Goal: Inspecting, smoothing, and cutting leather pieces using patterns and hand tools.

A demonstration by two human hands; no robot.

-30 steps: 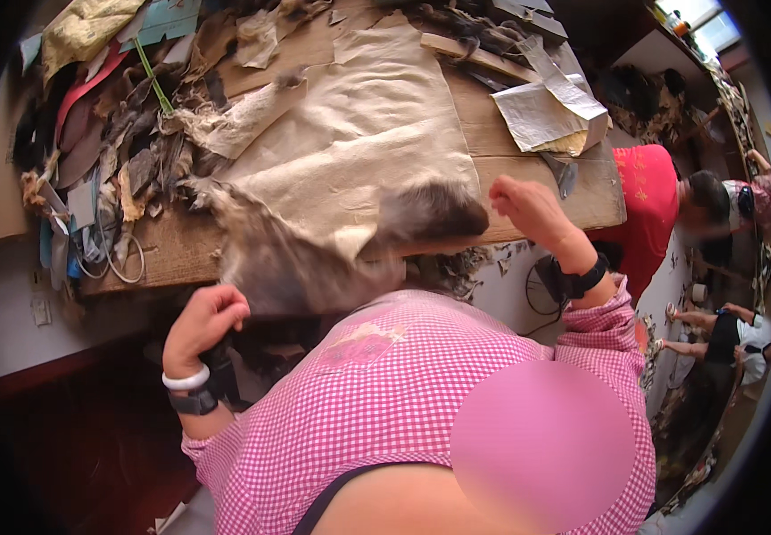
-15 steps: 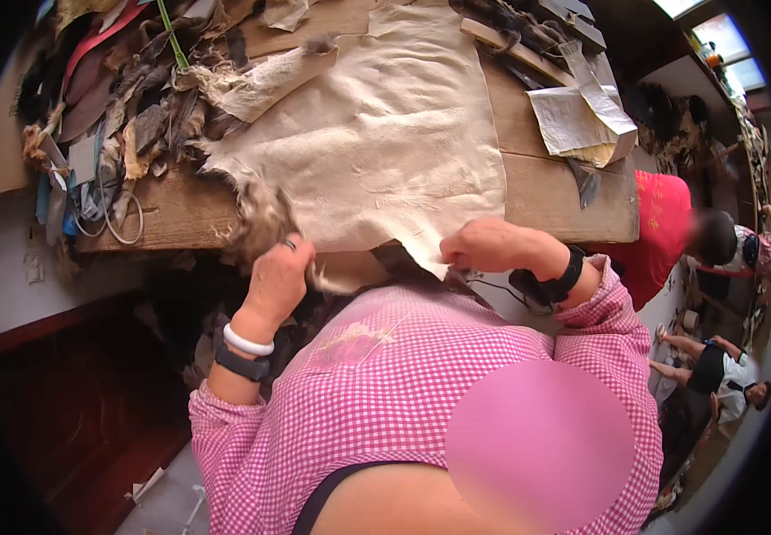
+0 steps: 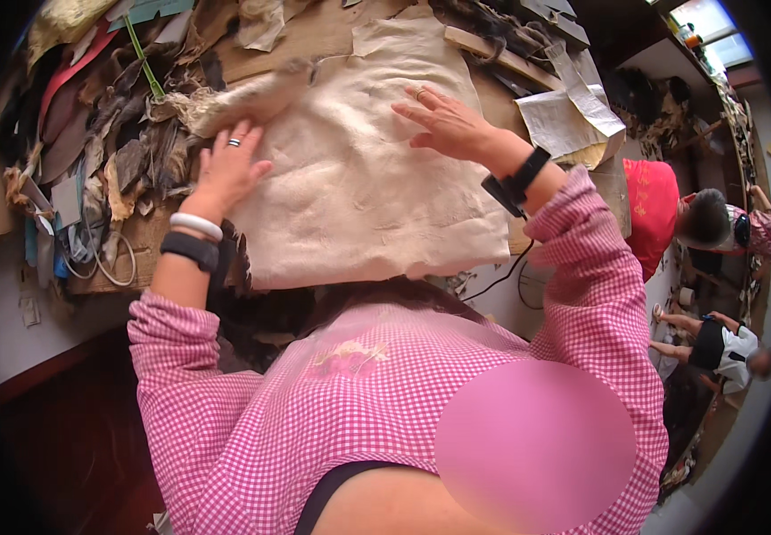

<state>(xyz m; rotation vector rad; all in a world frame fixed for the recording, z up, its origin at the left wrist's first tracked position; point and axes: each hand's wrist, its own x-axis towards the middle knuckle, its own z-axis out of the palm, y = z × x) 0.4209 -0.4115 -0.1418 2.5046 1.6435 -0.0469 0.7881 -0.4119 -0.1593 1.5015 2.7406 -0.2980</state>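
Table edge (image 3: 151, 257) partly hidden under hide (image 3: 350, 201)

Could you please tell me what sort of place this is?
Probably a fur or leather workshop: a pale hide lies spread on a wooden table, with furry scraps heaped on the left.

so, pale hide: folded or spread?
Spread. The pale hide lies broad across the wooden table, wrinkled but not doubled over; whether the curled upper-left flap belongs to it, cannot tell.

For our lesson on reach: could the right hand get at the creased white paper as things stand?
Probably yes: the right hand looks empty, and the creased white paper lies to its right, with only pale hide and bare tabletop showing between.
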